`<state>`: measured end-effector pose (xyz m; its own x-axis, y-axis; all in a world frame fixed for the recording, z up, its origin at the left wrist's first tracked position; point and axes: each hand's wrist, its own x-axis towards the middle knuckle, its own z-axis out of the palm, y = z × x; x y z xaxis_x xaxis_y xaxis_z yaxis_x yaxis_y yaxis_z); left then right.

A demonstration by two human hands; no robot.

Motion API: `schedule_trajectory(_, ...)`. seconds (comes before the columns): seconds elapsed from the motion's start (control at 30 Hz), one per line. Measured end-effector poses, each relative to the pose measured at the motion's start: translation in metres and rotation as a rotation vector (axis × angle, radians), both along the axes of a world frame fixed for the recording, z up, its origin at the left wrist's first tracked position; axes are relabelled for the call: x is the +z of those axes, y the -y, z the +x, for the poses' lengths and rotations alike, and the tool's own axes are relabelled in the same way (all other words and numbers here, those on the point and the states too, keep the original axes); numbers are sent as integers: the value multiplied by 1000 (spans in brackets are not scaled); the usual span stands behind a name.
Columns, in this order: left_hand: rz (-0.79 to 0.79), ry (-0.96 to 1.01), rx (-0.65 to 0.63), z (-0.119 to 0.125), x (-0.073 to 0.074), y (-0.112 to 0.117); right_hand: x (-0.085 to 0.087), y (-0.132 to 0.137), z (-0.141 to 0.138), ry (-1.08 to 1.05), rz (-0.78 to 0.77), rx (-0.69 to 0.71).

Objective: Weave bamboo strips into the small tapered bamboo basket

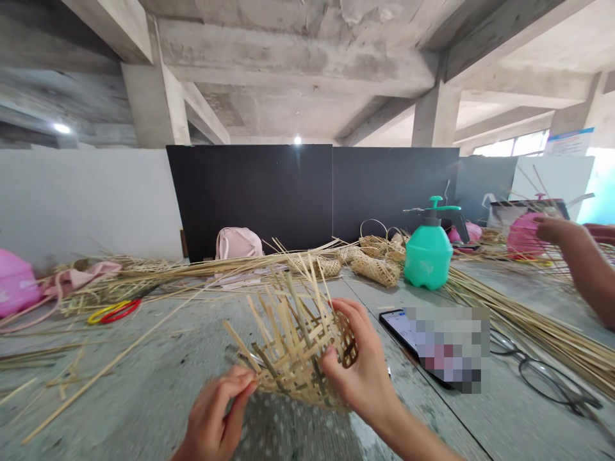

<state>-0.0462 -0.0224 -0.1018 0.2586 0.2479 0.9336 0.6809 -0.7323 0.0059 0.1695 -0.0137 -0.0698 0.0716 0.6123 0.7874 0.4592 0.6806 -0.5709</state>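
Two bare hands meet at one woven basket (307, 368), which lies tilted just above or on the table (154, 397), its loose strips fanning up and to the left. The left hand (218, 406) pinches thumb and fingertips together on the basket's left edge; exactly which strip they grip is too blurred to tell. The right hand (360, 358) clasps the opposite side, thumb pressed against the weave in front and fingers curled over the top. Just right of that hand lies a phone (408, 339), its screen partly pixelated, with a pair of glasses (545, 378) beyond it. Scissors (125, 314) with yellow and red handles rest well to the left, near scattered strips. Behind the basket sit other woven pieces (377, 270), with a green spray bottle (427, 256) just beside them. A pale pink bag (239, 243) stands against the dark partition (250, 192). A long bundle of strips (542, 320) runs along the right, and past it a co-worker's hand (552, 228) reaches in beside a pink bottle (521, 234).
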Motion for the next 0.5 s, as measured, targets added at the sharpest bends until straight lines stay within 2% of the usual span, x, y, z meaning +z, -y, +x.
schedule_trajectory(0.13,-49,65,-29,4,3,-1,-4,-3,3,11,-30,-7)
schedule_trajectory(0.23,-135,178,-53,7,6,-4,-5,-7,9,100,-31,26)
schedule_trajectory(0.37,-287,300,-99,11,6,-7,1,-15,17,259,-28,81)
schedule_trajectory(0.5,-380,372,-103,16,6,-5,9,-23,21,268,8,120)
